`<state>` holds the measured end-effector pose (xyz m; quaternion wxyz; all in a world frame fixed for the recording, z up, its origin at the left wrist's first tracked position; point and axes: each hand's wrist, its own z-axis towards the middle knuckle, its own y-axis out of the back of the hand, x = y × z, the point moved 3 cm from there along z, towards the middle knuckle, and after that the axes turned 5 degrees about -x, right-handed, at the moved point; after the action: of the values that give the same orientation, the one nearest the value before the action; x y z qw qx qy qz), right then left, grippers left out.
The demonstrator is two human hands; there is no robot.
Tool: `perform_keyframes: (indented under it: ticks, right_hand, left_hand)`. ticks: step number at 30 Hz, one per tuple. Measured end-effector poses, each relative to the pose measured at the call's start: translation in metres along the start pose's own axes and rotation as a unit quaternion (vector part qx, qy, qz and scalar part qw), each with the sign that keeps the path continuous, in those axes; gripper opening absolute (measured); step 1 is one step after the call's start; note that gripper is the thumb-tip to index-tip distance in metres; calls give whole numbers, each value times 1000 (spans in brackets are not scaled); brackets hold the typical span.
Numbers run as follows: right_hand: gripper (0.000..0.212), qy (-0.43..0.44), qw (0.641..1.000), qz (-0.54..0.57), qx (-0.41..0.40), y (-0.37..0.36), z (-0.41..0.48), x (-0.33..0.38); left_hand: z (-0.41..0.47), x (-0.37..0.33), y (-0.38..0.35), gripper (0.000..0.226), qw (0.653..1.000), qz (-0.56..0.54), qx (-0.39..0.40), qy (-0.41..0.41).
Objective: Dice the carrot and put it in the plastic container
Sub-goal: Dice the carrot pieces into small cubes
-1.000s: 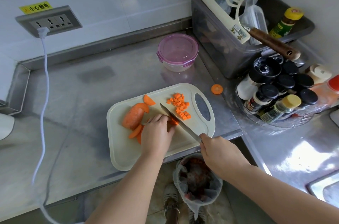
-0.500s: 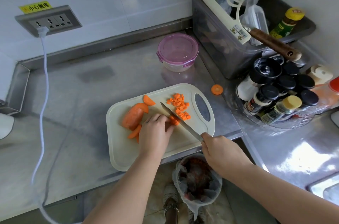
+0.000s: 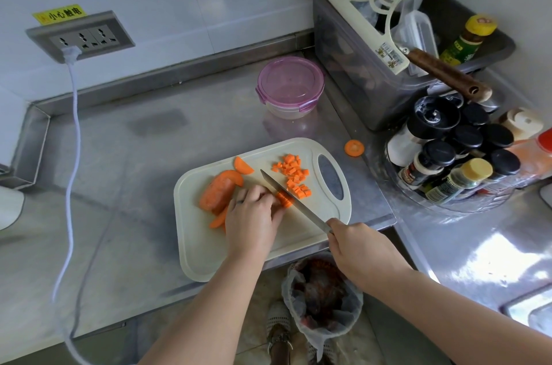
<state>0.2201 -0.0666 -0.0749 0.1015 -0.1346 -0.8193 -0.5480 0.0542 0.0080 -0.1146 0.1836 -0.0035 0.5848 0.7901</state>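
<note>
On the cream cutting board (image 3: 209, 254) lie a big carrot chunk (image 3: 216, 191), a few slices and a heap of diced carrot (image 3: 294, 175). My left hand (image 3: 252, 217) holds down carrot strips (image 3: 283, 199) with curled fingers. My right hand (image 3: 361, 248) grips the handle of a knife (image 3: 291, 199), whose blade crosses the strips just beside my left fingertips. The round plastic container (image 3: 291, 87), its pink lid closed, stands behind the board.
One carrot round (image 3: 354, 148) lies on the steel counter right of the board. A grey bin with utensils (image 3: 373, 66) and a tray of spice jars (image 3: 454, 152) crowd the right. A lined trash bin (image 3: 322, 290) stands below the counter edge. A white cord (image 3: 73, 125) hangs at left.
The knife has worked leftward along the strips with small chops, and my left hand has edged back before the blade. A few more cubes lie by the blade.
</note>
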Motion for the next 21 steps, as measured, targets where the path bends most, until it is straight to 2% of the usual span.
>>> perform_keyframes:
  ticks: [9, 16, 21]
  right_hand:
    - [24, -10, 999, -17, 27, -4, 4, 2]
    - [36, -23, 997, -47, 49, -11, 7, 3]
    - [36, -31, 996, -56, 58, -12, 10, 4]
  left_hand:
    - [2, -2, -2, 23, 999, 33, 16, 9]
    - [4, -3, -1, 29, 999, 40, 16, 18]
    - [4, -2, -3, 28, 999, 35, 26, 17]
